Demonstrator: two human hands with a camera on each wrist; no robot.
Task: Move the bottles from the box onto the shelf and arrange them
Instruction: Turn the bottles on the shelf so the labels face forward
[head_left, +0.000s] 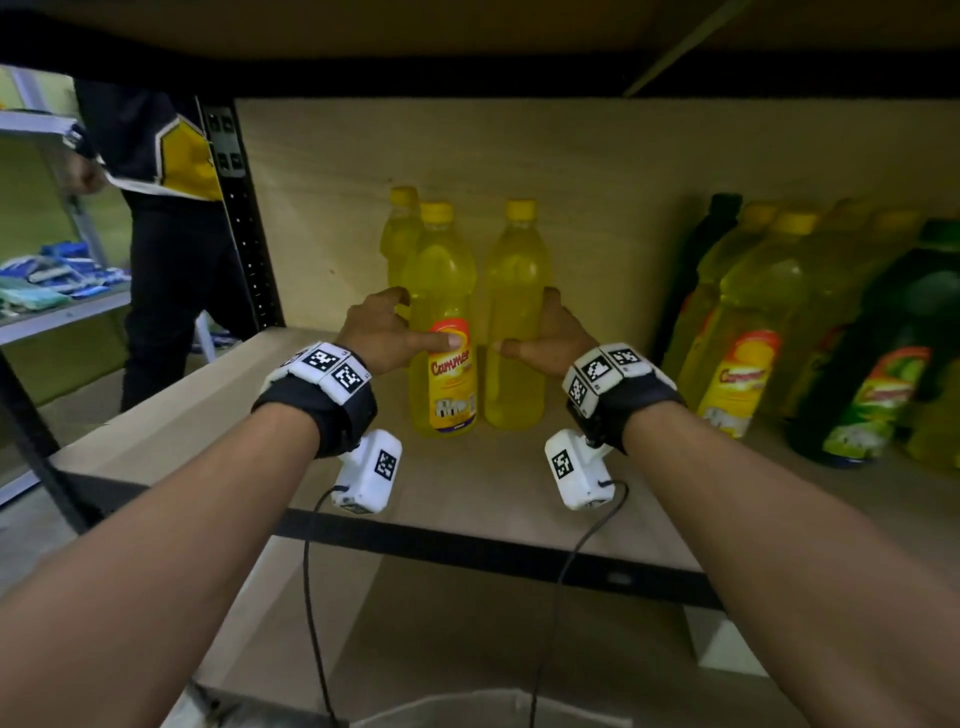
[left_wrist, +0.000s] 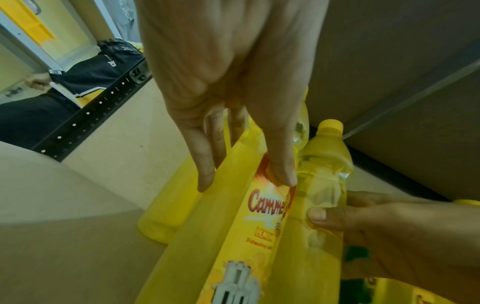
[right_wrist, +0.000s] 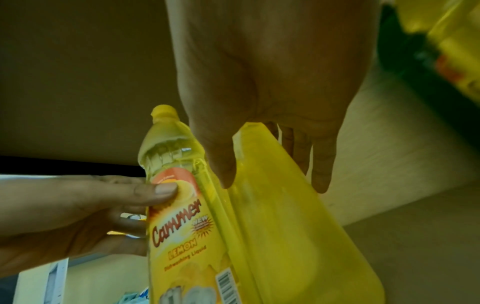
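Wooden shelf (head_left: 218, 415) carries upright yellow and green bottles (head_left: 737, 332).

Left hand (left_wrist: 228, 86) reaching down from the top edge, thumb and fingers curled round the labelled yellow bottle (left_wrist: 233, 236), thumb tip pressed on the orange top of its label. Right beside it, touching, a second yellow bottle (left_wrist: 322, 185) with a yellow cap, gripped from the right by the right hand (left_wrist: 384, 232), thumb on its front. Behind, a third yellow bottle (left_wrist: 166, 207) upright on the pale shelf board (left_wrist: 78, 257). Far left, a black perforated upright (left_wrist: 88, 119) and a person in dark clothes (left_wrist: 78, 78).
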